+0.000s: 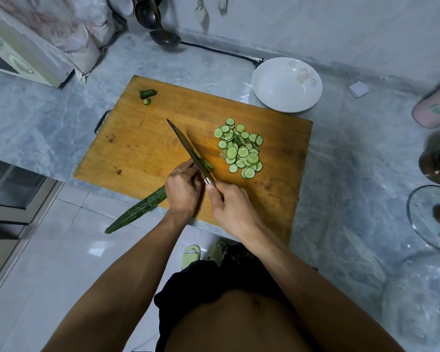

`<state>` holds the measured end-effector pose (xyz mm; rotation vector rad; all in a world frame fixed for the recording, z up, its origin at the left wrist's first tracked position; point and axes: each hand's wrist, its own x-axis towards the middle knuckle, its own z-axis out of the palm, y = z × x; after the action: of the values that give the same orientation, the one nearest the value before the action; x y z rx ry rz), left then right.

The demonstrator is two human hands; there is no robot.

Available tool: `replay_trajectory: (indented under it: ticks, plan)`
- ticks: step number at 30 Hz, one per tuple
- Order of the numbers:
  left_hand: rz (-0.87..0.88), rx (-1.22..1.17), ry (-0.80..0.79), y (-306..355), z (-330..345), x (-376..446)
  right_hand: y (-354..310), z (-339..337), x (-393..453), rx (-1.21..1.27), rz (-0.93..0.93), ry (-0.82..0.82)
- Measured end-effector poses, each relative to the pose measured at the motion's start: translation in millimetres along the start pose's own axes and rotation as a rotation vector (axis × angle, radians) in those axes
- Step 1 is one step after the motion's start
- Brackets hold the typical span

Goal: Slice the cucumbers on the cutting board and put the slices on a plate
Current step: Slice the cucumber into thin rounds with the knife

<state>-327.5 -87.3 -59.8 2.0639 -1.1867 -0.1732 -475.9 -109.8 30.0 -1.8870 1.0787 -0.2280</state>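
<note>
A wooden cutting board (142, 148) lies on the grey marble counter. My left hand (183, 189) grips a long dark green cucumber (137, 210) whose tail sticks out over the board's front edge. My right hand (229, 204) holds the handle of a knife (186, 144), its blade set against the cucumber's cut end beside my left fingers. A heap of several round slices (240, 148) lies on the board to the right of the blade. A cut-off cucumber end (148, 94) and a small piece sit at the board's far left corner. The white plate (269, 97) stands empty behind the board.
A microwave (13, 54) with a cloth over it stands at the back left. Ladles (163, 36) hang at the wall. A pink bottle (434, 107), a dark jar (437, 163) and a glass lid (422, 219) crowd the right side. A black cable (221, 53) runs behind the plate.
</note>
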Motion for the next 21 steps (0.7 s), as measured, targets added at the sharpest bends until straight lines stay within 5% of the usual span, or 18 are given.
replay_trajectory:
  ticks: [21]
  plan:
    - [-0.018,0.009,-0.03,5.3,-9.3,1.8,-0.6,-10.4,-14.5,-0.016,-0.059,0.005]
